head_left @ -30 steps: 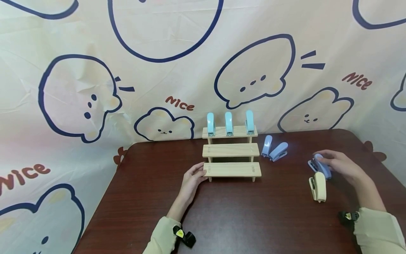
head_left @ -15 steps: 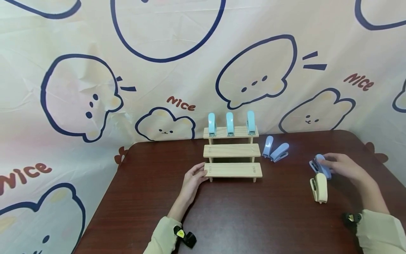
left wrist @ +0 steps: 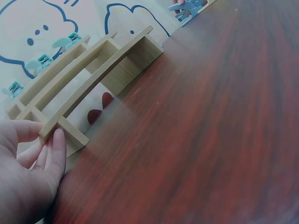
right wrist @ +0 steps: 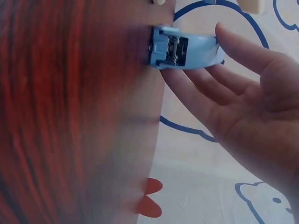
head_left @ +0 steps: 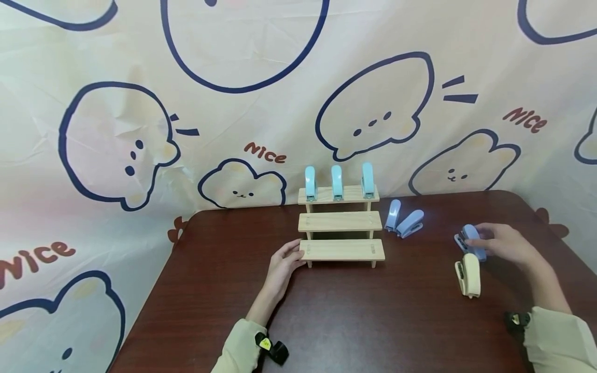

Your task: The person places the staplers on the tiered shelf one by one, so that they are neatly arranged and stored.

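My left hand (head_left: pixel 281 269) pinches the left end of the lowest step of a three-tier wooden shelf (head_left: pixel 342 250); the left wrist view shows thumb and fingers around the board's end (left wrist: pixel 51 127). At the table's right, my right hand (head_left: pixel 509 247) holds a blue stapler (head_left: pixel 472 233) between thumb and fingers. In the right wrist view, the stapler (right wrist: pixel 198 50) has its metal inside facing the camera, and its base is at the tabletop. Just in front of it stands a cream stapler (head_left: pixel 470 275). Three light turquoise staplers (head_left: pixel 337 182) stand in a row on the top step.
Two periwinkle staplers (head_left: pixel 410 224) lie right of the shelf, close together. The dark wood table (head_left: pixel 354 321) ends at the back against a cloth printed (head_left: pixel 373 103) with cartoon figures. Black cameras (head_left: pixel 278 352) are strapped to both wrists.
The right hand has shifted slightly, with its thumb lower on the blue stapler, which has barely moved. The left hand still holds the shelf in the same place.
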A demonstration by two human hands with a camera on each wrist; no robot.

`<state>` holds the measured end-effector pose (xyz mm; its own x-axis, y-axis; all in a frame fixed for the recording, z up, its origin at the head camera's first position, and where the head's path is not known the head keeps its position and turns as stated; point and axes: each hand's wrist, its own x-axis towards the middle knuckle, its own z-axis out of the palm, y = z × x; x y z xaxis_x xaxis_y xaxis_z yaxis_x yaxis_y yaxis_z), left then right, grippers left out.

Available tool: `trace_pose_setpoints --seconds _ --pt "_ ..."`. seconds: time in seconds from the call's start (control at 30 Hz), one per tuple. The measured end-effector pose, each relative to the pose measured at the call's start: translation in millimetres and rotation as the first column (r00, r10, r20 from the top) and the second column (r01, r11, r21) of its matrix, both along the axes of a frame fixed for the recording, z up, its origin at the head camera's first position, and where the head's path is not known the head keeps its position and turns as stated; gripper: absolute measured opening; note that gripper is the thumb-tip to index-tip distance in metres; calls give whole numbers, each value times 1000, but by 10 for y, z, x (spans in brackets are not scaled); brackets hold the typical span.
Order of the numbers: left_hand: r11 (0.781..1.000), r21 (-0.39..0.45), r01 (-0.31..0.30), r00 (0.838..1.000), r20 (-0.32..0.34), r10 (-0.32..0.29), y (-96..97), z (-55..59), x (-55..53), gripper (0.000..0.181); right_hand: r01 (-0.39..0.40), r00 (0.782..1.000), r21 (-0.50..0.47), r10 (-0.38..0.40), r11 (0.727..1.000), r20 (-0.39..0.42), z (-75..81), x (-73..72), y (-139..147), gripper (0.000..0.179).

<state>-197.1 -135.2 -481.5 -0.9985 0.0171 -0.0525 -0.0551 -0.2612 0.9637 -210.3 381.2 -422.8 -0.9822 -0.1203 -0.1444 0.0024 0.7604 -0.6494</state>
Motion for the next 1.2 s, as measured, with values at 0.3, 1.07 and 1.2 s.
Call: trace_pose_setpoints --seconds 0.3,1.07,1.2 --pt "1000 -5 -3 1000 1 3 0 -16 -11 47 112 983 112 -94 987 -155 -31 21 93 62" --pt "1000 -14 -1 1000 -1 1 -9 -9 3 47 362 904 -418 -423 833 -59 481 116 -208 45" --pt "1000 -13 1 1000 -2 -1 -3 -17 -3 48 373 890 -501 -454 781 -45 625 109 -340 34"
